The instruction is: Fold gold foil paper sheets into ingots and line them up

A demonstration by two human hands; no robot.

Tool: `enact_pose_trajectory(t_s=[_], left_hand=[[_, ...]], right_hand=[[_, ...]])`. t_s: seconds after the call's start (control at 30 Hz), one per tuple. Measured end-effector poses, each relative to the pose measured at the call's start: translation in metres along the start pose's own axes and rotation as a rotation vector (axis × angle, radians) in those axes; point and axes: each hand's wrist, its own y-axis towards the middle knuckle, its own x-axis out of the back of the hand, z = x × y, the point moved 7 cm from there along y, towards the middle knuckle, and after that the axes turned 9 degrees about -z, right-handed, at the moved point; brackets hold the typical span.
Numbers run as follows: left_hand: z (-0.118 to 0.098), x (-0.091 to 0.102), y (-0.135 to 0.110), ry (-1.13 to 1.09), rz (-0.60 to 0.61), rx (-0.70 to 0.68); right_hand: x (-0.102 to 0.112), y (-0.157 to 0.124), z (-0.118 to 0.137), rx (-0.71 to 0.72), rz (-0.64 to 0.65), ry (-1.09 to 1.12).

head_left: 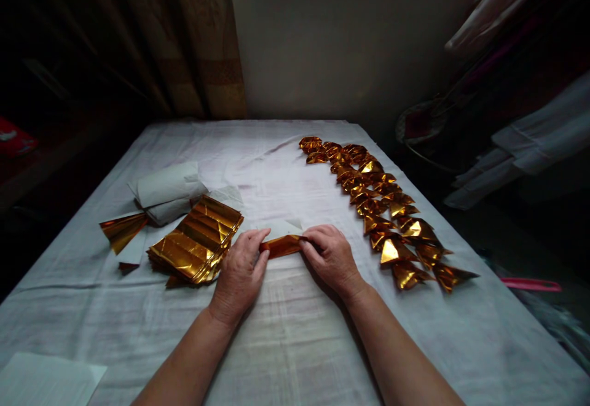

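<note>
A narrow folded strip of gold foil paper (283,246) stretches between my two hands, just above the cloth-covered table (276,344). My left hand (242,268) pinches its left end between thumb and fingers. At the other end, my right hand (330,257) grips the strip with thumb and fingertips. Close beside my left hand lies a stack of creased gold foil sheets (196,240). To the right, folded gold foil pieces (396,251) with pointed ends stand in rows that curve toward the far side.
White paper (168,186) lies bunched behind the stack, with a fanned gold sheet (123,231) next to it. Another white sheet (50,378) rests at the near left corner. A curtain (203,37) and a wall (313,43) stand beyond the table. Clothes (544,129) hang at right.
</note>
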Motion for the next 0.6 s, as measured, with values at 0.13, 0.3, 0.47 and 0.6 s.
enact_pose_trajectory(t_s=[0.13, 0.3, 0.47, 0.6], left_hand=[[-0.008, -0.001, -0.001, 0.064, 0.012, -0.064], [-0.027, -0.001, -0.002, 0.17, 0.054, -0.181], [-0.042, -0.006, -0.007, 0.164, 0.173, -0.239], [-0.044, -0.009, -0.009, 0.143, 0.223, -0.23]], right_hand=[[-0.001, -0.001, 0.0, -0.006, -0.012, -0.014], [-0.002, -0.001, 0.0, -0.012, -0.011, -0.051], [-0.002, -0.001, 0.002, -0.009, -0.013, -0.048], [-0.002, -0.001, 0.001, -0.017, -0.007, -0.052]])
